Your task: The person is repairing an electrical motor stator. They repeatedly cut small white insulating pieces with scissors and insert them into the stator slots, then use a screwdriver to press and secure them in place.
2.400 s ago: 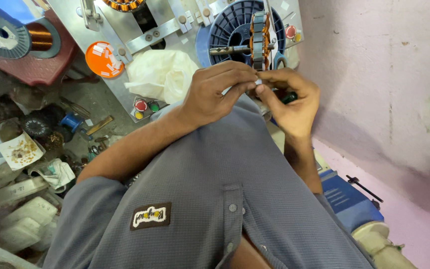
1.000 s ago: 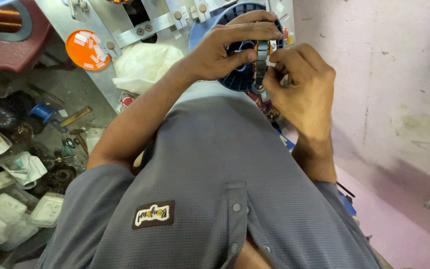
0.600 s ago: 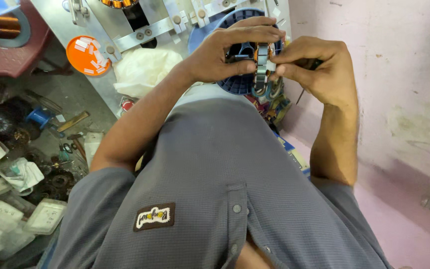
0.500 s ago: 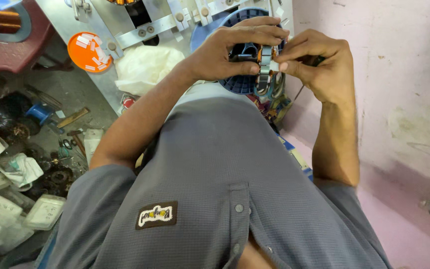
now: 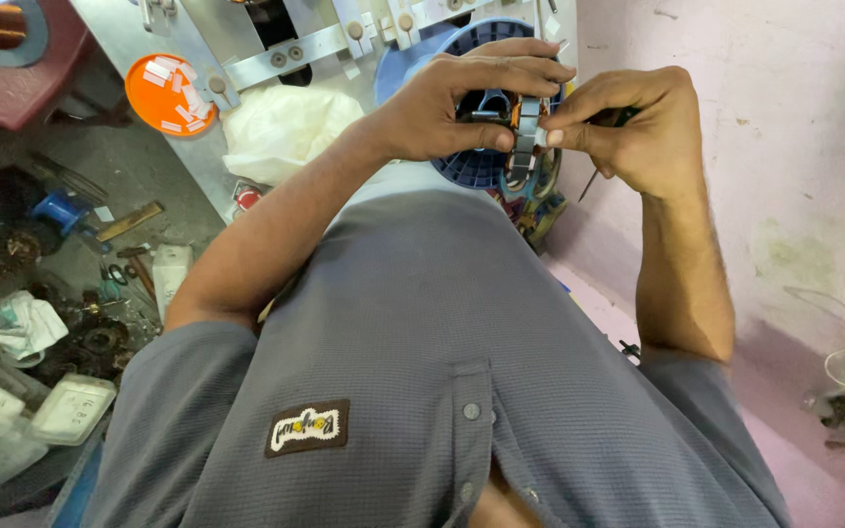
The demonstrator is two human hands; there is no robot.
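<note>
My left hand (image 5: 466, 103) grips a round motor stator (image 5: 522, 137) with grey metal laminations and copper windings, held up in front of a blue spool (image 5: 471, 168). My right hand (image 5: 638, 127) meets it from the right, thumb and forefinger pinched against the stator's rim, with a thin dark tool (image 5: 603, 156) held in the same hand. Both hands are raised above my grey shirt (image 5: 442, 372), which fills the lower frame.
A grey metal winding machine panel (image 5: 276, 59) with an orange disc (image 5: 168, 93) stands behind the hands, and a white plastic bag (image 5: 281, 132) lies beside it. Cluttered parts, a blue piece (image 5: 56, 210) and plastic boxes (image 5: 70, 406) lie at left. A pink wall (image 5: 784, 127) is on the right.
Both hands rose together with the stator toward the blue spool. My right hand shifted to the stator's right side and stays pinched on its rim.
</note>
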